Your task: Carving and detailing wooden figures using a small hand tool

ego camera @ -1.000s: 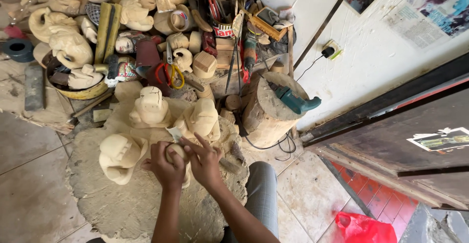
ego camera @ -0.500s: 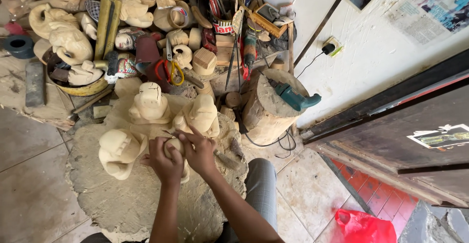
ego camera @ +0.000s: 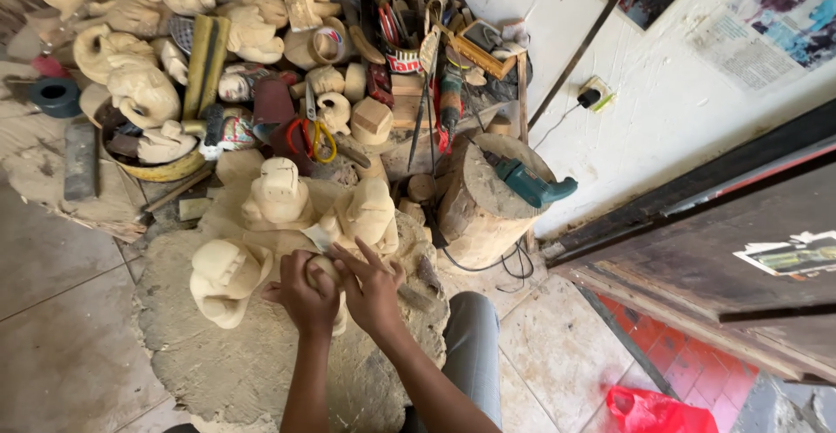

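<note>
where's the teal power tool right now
In the head view the teal power tool lies on top of the wooden stump, right of the person's hands, below the wall socket.

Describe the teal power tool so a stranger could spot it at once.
Start at the thick log stump standing by the white wall, right of the pale wood carvings. The teal power tool lies on its flat top, nose toward the wall. It is the only blue-green item among tan wood.

Both forearms out front — L hand (ego camera: 302,294) curled in a fist, R hand (ego camera: 370,287) alongside, fingers splayed fwd.
</note>
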